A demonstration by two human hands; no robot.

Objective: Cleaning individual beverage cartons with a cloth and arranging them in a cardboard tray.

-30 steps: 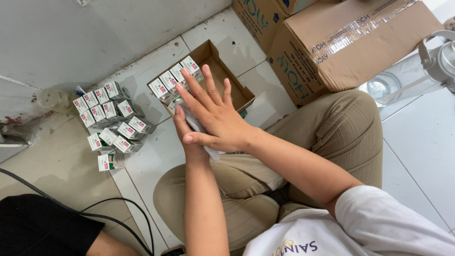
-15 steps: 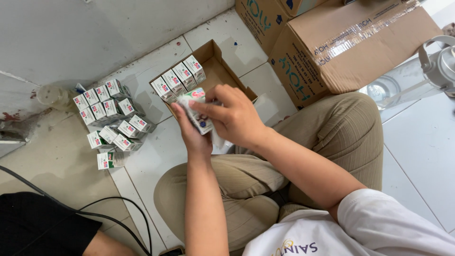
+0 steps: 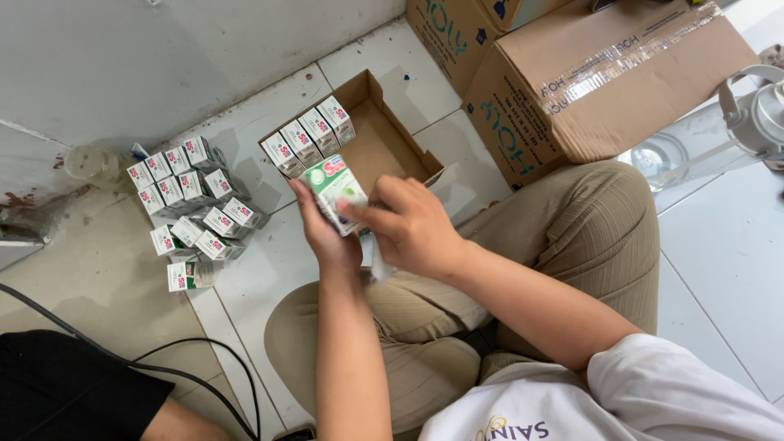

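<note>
Small green-and-white carton (image 3: 333,189), tilted

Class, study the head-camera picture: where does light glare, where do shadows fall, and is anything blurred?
Head view: soft, even daylight; glare on the shiny tape of the big cardboard box and the pale floor tiles at right; faint shadows inside the small open box; the small carton in the left hand and right hand looks slightly soft.

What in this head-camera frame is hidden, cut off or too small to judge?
- Small carton, head view: lower part covered by left hand and right hand.
- Open cardboard tray: near corner hidden behind the hands.
- Large taped box: cut by the top edge.
- Clear jug: cut by the right edge.
</note>
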